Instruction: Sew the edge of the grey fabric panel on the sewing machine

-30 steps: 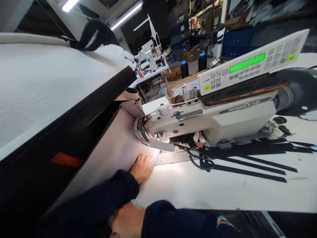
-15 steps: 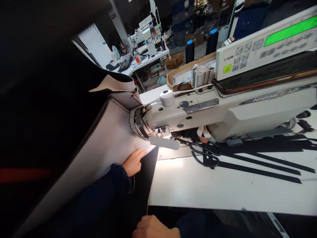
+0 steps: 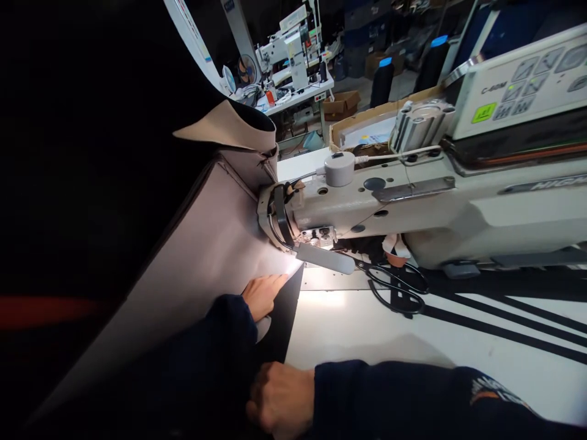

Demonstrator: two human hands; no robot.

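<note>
My left hand (image 3: pixel 262 296) lies on a large pale grey padded panel (image 3: pixel 197 238), fingers stretched toward the lit foot area of an industrial sewing machine (image 3: pixel 316 214). The thumb is hidden. Beneath and beside that hand runs black fabric (image 3: pixel 287 311), along the panel's lower right edge. The panel rises to the left, and a beige flap (image 3: pixel 229 128) curls at its top. Lower down, my right hand (image 3: pixel 287 398) is closed in a fist beside the black fabric, near the table's front edge; what its fingers hold is hidden.
Black-handled scissors (image 3: pixel 398 287) lie right of the machine head, with black strips (image 3: pixel 499 324) on the white table (image 3: pixel 358 324). A grey lamp (image 3: pixel 325 259) hangs by the foot. Thread cones (image 3: pixel 381 84) and a cardboard box (image 3: pixel 342 131) stand behind.
My head view has shifted, so the machine sits farther right. My right hand has come up and its sleeve now crosses the table front. My left hand stays on the panel, near the foot.
</note>
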